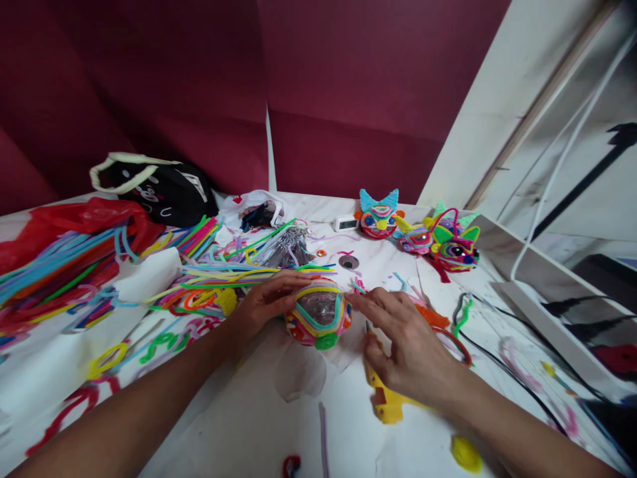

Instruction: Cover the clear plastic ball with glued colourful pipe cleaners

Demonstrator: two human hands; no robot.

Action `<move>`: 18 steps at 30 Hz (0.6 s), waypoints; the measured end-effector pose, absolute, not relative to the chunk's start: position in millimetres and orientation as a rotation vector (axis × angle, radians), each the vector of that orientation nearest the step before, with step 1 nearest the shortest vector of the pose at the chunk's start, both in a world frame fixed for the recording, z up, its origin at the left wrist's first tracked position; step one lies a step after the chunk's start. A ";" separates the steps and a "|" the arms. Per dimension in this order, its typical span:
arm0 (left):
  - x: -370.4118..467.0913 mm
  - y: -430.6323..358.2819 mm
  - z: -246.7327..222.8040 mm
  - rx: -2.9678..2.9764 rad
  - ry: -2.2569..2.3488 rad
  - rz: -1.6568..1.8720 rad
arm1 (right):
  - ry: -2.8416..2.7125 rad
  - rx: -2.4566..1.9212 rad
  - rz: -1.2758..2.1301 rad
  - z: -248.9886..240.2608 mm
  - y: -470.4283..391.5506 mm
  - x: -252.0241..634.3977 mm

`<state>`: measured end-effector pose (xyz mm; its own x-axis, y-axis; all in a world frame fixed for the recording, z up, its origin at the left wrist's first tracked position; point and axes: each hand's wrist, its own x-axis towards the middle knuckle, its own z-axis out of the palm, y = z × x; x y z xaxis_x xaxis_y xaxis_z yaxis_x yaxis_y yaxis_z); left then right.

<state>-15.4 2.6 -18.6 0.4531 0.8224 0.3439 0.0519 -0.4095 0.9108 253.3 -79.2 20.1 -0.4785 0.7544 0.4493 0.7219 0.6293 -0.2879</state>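
Note:
A rounded craft piece covered in coloured pipe cleaners, with a clear window and a green round tip at its front, rests in the middle of the table. My left hand is closed around its left and upper side. My right hand has its index finger stretched out to the piece's right edge, thumb apart and lower down. Beneath that hand lies a yellow glue gun, partly hidden by the thumb and palm. A short teal pipe cleaner bit shows by the right fingertips.
Bundles of pipe cleaners and a red plastic bag cover the left side. A black bag stands behind. Finished colourful animal-head crafts sit at the back right, near a small digital display. Black cable crosses the right side.

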 end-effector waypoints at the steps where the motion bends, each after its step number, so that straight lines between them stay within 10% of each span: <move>1: -15.4 2.6 -18.3 1.797 0.750 1.054 | -2.300 -1.169 0.113 21.1 -78.6 254.1; 18: -13.6 4.3 -14.7 1.830 0.656 1.094 | -2.303 -1.228 0.242 44.4 -78.4 263.8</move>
